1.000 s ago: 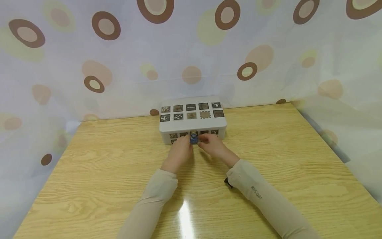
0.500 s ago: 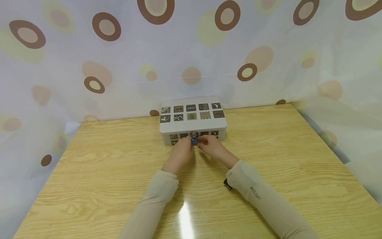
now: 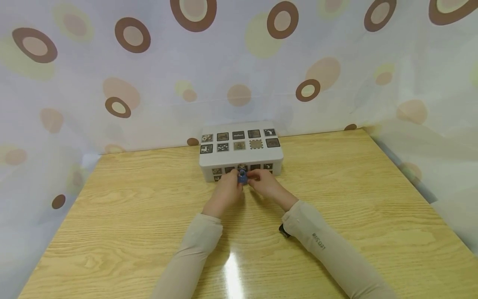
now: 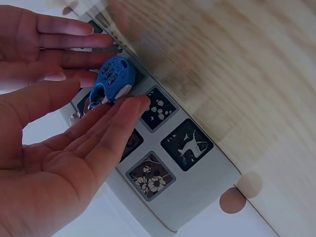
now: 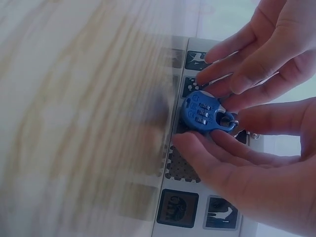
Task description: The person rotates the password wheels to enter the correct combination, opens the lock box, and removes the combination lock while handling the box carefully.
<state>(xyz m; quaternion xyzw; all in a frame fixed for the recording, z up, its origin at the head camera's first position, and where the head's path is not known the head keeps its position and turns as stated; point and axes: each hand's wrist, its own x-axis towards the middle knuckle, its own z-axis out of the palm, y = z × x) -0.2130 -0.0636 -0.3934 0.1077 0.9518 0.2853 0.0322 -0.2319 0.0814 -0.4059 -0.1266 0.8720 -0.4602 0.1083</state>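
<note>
In the right wrist view, the blue three-dial padlock (image 5: 191, 116) sits between my left hand (image 5: 276, 52) and right hand (image 5: 259, 180), against the white picture box (image 3: 242, 157); both hands' fingers look loose, not squeezing. I guess it's hard, light and slippery, so I'd pinch its round sides.

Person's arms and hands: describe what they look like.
The left sleeve and right sleeve are pale beige with gathered cuffs; dark lettering marks the right one. A small black item shows at that cuff. The left hand and right hand are ungloved.
</note>
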